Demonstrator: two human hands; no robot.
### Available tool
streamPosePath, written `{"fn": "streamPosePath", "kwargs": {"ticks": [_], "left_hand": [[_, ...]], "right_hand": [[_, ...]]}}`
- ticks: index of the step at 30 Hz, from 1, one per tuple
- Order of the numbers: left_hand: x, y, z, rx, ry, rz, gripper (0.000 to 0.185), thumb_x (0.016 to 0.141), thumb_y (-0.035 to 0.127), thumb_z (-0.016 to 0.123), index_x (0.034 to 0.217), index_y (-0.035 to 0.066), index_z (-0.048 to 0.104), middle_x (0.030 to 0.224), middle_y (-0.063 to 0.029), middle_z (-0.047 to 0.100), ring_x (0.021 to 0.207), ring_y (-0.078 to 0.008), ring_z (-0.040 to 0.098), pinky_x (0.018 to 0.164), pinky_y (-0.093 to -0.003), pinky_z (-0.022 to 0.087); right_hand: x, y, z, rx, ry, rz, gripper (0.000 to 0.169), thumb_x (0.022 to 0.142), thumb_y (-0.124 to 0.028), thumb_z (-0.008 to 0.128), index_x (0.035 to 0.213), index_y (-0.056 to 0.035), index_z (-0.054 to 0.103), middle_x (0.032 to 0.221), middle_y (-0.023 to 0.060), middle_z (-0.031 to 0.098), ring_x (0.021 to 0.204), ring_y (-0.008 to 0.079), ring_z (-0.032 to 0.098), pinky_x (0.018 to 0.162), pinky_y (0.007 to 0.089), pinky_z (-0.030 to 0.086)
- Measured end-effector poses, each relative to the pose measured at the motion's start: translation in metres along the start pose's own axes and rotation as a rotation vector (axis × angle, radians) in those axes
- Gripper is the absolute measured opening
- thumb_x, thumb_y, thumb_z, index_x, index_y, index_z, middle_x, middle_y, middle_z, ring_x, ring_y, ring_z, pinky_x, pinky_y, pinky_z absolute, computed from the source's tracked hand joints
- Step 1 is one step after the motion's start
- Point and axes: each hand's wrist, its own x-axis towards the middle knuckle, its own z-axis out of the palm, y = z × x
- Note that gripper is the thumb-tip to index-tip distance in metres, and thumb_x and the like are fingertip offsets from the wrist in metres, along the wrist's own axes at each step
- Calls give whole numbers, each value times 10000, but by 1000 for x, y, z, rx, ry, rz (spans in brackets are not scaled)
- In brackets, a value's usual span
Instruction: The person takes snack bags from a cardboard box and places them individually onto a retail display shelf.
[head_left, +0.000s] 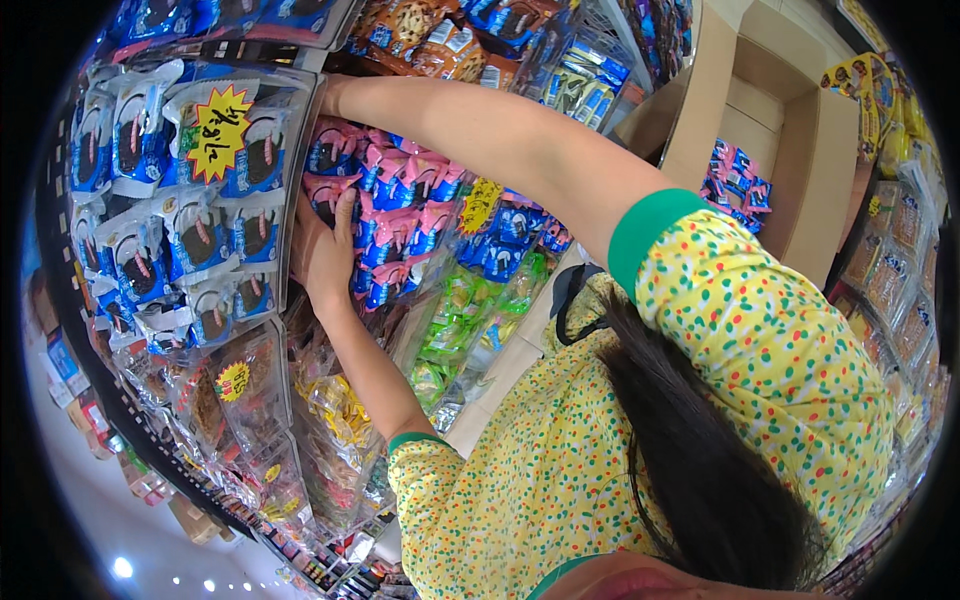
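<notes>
My left hand (324, 259) is at the left side of a bin of pink-and-blue wrapped snacks (390, 214). Its thumb points up over the packets, while its fingers pass behind the edge of a clear plastic bin (300, 172). Blue-and-white packets of dark round cookies (139, 142) fill that clear bin. My right arm stretches across above the pink packets, and my right hand (334, 96) is mostly hidden behind the same bin's upper corner. What either hand holds cannot be seen.
An open cardboard box (814, 165) with pink-and-blue packets (739, 184) stands at the right. Green packets (461, 307) and brown cookie bags (450, 52) fill neighbouring bins. A yellow price sign (480, 204) stands beside the pink packets. More bagged snacks (892, 277) line the far right.
</notes>
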Motion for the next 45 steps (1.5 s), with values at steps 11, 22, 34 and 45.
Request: {"fn": "streamPosePath", "kwargs": {"ticks": [11, 22, 34, 45], "left_hand": [[9, -24, 6, -95, -30, 166, 798, 873, 580, 491, 1441, 71, 255, 1436, -209, 345, 1318, -373, 331, 1063, -412, 298], [7, -20, 7, 68, -57, 81, 795, 887, 569, 469, 1413, -1, 291, 1438, -241, 323, 1330, -380, 306, 1093, -403, 252], [-3, 14, -11, 31, 127, 282, 728, 949, 477, 425, 1430, -34, 229, 1472, -245, 251, 1369, -358, 238, 1122, -397, 185], [-45, 178, -37, -240, -9, 480, 647, 924, 466, 476, 1392, 32, 371, 1443, -172, 343, 1346, -338, 295, 1096, -467, 208]], "right_hand": [[18, 6, 17, -97, -48, -50, 442, 801, -295, 516, 1171, -54, 486, 1257, 149, 461, 1163, 295, 424, 925, 449, 378], [7, 17, 1, -195, -17, -137, 274, 808, -232, 506, 999, -78, 628, 1102, 132, 597, 1025, 276, 552, 821, 425, 467], [-326, -2, -93, 136, 736, -448, 285, 645, -178, 663, 880, -23, 619, 909, 99, 612, 886, 268, 594, 767, 385, 491], [-676, 405, 5, -373, -14, 1562, 558, 822, -323, 647, 1248, -20, 454, 1172, 234, 561, 1051, 382, 587, 847, 452, 504]]}}
